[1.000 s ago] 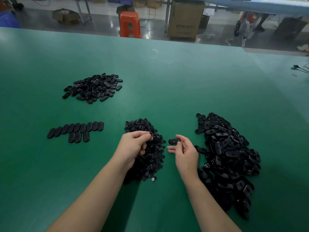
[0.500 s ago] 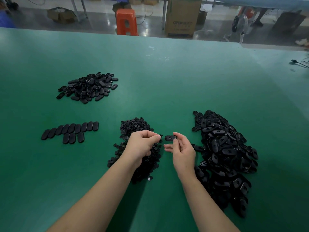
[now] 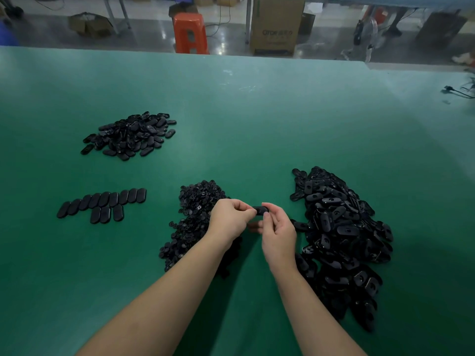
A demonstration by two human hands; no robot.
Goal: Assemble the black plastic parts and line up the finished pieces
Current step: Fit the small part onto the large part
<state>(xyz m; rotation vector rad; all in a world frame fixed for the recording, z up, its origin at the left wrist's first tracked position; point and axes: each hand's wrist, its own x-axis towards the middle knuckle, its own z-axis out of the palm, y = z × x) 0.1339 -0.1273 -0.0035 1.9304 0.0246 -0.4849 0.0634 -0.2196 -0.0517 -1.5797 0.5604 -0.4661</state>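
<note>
Fingers of the left hand now touch the oval piece.

Wide green desk here, and it's carrying four black groups. Far left, a loose heap of oval pieces. Nearer, two neat rows of finished pieces lying flat, edges touching. Centre, a pile of small round parts. Right, the biggest pile of oval shells.
</note>
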